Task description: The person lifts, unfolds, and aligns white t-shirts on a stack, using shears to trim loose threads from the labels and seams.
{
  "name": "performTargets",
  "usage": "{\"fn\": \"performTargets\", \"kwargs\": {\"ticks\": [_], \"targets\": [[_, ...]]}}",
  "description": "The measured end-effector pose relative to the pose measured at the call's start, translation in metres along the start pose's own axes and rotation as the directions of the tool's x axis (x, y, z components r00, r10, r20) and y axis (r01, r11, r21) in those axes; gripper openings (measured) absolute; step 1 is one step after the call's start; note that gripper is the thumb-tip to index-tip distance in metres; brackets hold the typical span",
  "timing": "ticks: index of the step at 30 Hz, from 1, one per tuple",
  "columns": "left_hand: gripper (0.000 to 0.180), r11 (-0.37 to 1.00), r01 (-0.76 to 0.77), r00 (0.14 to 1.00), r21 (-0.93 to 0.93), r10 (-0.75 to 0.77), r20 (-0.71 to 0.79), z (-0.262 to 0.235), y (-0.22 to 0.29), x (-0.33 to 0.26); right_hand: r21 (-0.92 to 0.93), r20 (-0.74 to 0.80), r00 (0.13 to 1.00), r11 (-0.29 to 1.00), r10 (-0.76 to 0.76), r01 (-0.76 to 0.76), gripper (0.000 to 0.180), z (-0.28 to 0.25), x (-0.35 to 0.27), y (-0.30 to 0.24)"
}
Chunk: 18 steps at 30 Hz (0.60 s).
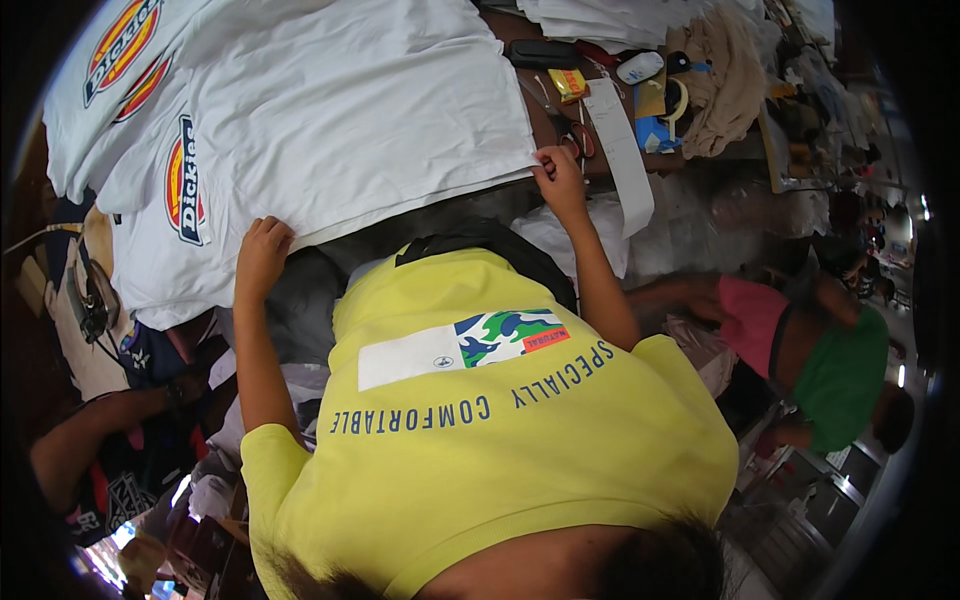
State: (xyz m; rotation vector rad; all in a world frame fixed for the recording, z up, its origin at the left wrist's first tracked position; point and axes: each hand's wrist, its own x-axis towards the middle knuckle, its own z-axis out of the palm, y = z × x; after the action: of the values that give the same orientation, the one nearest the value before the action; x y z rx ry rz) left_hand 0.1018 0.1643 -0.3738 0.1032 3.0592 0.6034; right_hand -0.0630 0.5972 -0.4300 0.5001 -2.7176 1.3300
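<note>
- White T-shirts point(340, 110) covered most of the table's upper-left part, spread flat and overlapping; the uppermost one lay with its near hem along the table edge, and the shirts under it showed round red-and-yellow chest prints with a dark blue band at far left.
- Yellow T-shirt point(500, 440) on the person's own torso filled the lower middle of the view, with dark blue lettering and a white patch bearing a green-and-blue camouflage panel.
- Table point(545, 115) showed as a dark brown strip to the right of the white shirts.
- Second person in a green top point(845, 375) and pink shorts point(750, 315) was bent over at right, well apart from the table work.
- Beige cloth point(725, 85) lay bunched at the table's upper right.
- Long white paper strip point(625, 160) ran down over the table edge, just right of the right hand.
- Left hand point(262, 255) rested on the near hem of the uppermost white shirt at its left corner, fingers curled shut over the fabric edge.
- Right hand point(560, 180) sat at the same shirt's right corner, fingers bent and pinching the hem.
- Black case point(542, 53) lay at the table's top, beside a yellow box point(570, 83).
- Small clutter, including a blue-and-white object, sat near the beige cloth; too small to identify.
</note>
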Motion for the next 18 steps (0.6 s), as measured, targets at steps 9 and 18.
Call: {"fn": "performTargets", "kwargs": {"ticks": [9,18], "targets": [[0.008,0.932,0.343,0.813,0.12,-0.231,-0.534,-0.109,-0.055,0.051,0.377,0.489,0.856,0.926,-0.167,-0.035,0.014,-0.001,0.015,-0.103],[0.023,0.536,0.171,0.636,-0.827,-0.701,-0.322,0.001,-0.073,0.071,-0.411,0.158,0.984,0.902,-0.077,0.137,0.023,-0.032,0.045,-0.04]]}}
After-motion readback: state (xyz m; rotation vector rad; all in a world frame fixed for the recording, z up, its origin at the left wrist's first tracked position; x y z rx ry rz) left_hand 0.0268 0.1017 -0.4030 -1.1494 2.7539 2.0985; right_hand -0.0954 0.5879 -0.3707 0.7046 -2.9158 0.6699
